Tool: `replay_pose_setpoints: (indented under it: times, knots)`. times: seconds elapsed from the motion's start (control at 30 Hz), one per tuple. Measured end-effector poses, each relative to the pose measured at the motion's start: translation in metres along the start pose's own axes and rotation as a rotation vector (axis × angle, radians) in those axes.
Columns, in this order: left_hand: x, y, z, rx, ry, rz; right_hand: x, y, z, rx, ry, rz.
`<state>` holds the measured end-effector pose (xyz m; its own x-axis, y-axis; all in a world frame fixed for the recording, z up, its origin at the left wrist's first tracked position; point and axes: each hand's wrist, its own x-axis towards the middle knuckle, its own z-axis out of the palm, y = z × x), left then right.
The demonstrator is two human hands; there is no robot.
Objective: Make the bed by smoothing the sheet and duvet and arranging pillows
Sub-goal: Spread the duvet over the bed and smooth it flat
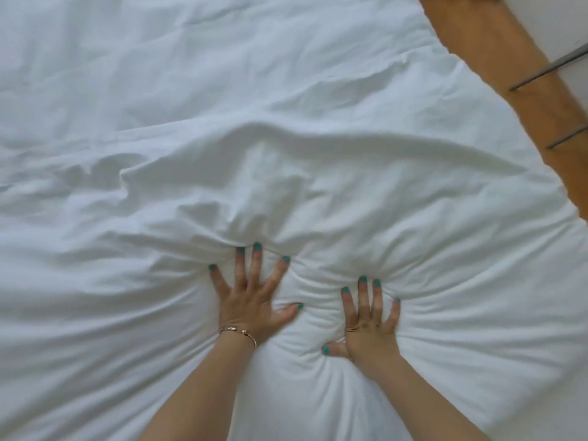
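A white duvet (222, 106) fills nearly the whole head view. It is rumpled, with a raised fold running across the middle just beyond my fingertips. My left hand (251, 297) lies flat on the duvet with fingers spread, palm pressed down, a thin gold bracelet at the wrist. To its right, my right hand (370, 319) presses down flat in the same way, fingers apart. Creases fan outward from under both palms. Neither hand holds cloth. No pillow is in view.
The duvet's right edge (496, 100) runs diagonally at the upper right. Beyond it lies a strip of brown wooden floor (521, 74), with thin dark metal bars (547, 68) and a pale surface at the far corner.
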<state>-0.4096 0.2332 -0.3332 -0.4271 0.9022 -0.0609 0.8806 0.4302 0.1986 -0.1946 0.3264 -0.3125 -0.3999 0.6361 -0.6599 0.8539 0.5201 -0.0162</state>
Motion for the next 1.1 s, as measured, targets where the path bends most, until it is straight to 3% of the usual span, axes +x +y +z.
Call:
replay_pose_setpoints:
  times: [0.43,0.57,0.77,0.93,0.97,1.0,1.03,1.1]
  knots:
    - [0.003,-0.001,0.009,0.021,0.03,0.033,0.02,0.004,0.008,0.011,-0.087,-0.087]
    - [0.006,0.0,0.006,0.089,0.018,0.029,0.025,0.003,0.012,0.009,-0.025,-0.151]
    - [0.003,0.014,-0.014,0.213,-0.13,-0.052,0.016,0.009,0.01,0.093,-0.026,-0.283]
    - [-0.003,0.041,-0.031,0.186,-0.213,-0.325,-0.015,0.023,-0.051,-0.059,-0.127,-0.4]
    - [-0.001,0.046,-0.032,0.162,-0.206,-0.384,-0.016,0.031,-0.073,-0.02,-0.24,-0.455]
    - [0.002,0.052,-0.034,0.138,-0.188,-0.451,-0.011,0.042,-0.099,0.051,-0.239,-0.531]
    - [0.01,0.06,-0.038,0.101,-0.165,-0.542,-0.002,0.049,-0.128,0.119,-0.109,-0.625]
    - [0.033,0.08,-0.055,-0.048,-0.071,-0.77,0.032,0.06,-0.173,0.23,0.4,-0.702]
